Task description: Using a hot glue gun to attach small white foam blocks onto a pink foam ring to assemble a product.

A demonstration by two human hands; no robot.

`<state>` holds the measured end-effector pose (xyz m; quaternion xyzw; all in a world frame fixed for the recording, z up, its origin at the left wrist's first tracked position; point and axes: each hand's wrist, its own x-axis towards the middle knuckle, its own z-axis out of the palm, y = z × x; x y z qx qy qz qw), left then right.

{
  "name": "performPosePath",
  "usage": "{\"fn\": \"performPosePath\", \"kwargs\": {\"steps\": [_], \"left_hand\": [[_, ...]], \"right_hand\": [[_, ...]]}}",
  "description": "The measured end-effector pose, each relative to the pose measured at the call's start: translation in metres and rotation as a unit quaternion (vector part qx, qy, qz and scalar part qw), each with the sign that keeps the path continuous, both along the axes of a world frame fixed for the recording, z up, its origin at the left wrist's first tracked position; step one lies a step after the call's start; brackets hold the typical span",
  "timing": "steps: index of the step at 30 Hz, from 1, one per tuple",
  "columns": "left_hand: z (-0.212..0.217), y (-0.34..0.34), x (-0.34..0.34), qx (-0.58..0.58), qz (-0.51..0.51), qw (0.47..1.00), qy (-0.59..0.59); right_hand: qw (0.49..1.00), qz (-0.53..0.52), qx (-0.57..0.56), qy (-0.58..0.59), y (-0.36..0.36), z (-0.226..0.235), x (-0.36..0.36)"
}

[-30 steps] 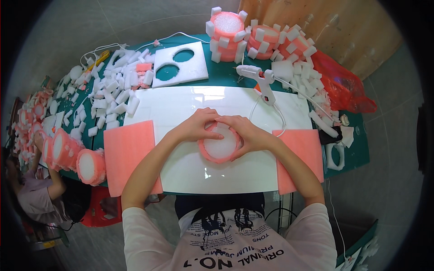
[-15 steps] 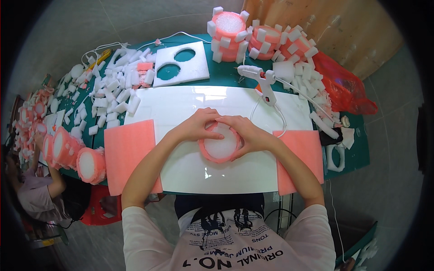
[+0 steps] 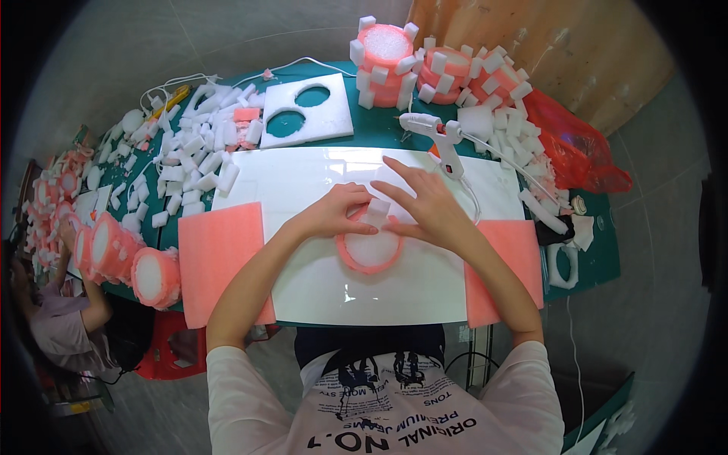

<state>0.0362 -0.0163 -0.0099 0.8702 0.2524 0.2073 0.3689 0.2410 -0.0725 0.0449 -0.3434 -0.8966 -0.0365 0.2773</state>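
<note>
A round foam piece (image 3: 370, 252), white in the middle with a pink foam rim, lies on the glossy white board in front of me. My left hand (image 3: 343, 211) is closed around its far left side, the thumb lying over the top. At the far edge of the round piece stands a small white foam block (image 3: 378, 209), between my two hands. My right hand (image 3: 425, 203) is open, fingers spread beyond the block, with its thumb close to the rim. Beyond that hand a white glue gun (image 3: 438, 135) rests on its stand, nozzle toward the left.
Pink foam sheets (image 3: 221, 262) lie either side of the white board (image 3: 303, 297). White foam offcuts (image 3: 199, 155) crowd the far left, beside a foam panel (image 3: 340, 114) with two holes. Finished-looking foam stacks (image 3: 385, 68) and a red bag (image 3: 580, 148) stand behind. Another person (image 3: 64, 326) sits left.
My right hand has let go of the round piece and lifted away, its fingers spreading. The white block on the far edge now shows. My left hand stays on the piece.
</note>
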Motion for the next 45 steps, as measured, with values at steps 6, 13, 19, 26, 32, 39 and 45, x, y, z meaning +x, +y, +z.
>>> {"fn": "performPosePath", "kwargs": {"steps": [6,13,19,26,32,39,45], "left_hand": [[0.004,-0.002,0.0,-0.01,-0.005,1.0,-0.005],[0.003,-0.001,-0.001,-0.02,-0.003,1.0,0.011],[0.002,-0.001,0.0,-0.013,-0.005,1.0,0.008],[0.002,-0.001,-0.002,-0.032,-0.001,0.999,0.026],[-0.002,0.0,-0.001,-0.02,-0.005,1.0,-0.011],[-0.003,0.0,-0.002,-0.019,-0.004,1.0,0.005],[0.0,0.0,-0.002,-0.017,-0.014,1.0,0.017]], "right_hand": [[0.983,0.111,0.141,0.042,-0.044,0.018,-0.025],[0.738,0.523,-0.318,0.284,-0.158,0.06,-0.087],[0.722,0.591,-0.275,0.233,-0.185,0.076,-0.107],[0.706,0.594,-0.28,0.265,-0.195,0.079,-0.124],[0.559,0.672,-0.324,0.362,-0.208,0.076,-0.133],[0.805,0.533,-0.134,0.225,-0.149,0.053,-0.12],[0.966,0.233,0.11,-0.015,-0.063,-0.026,-0.081]]}}
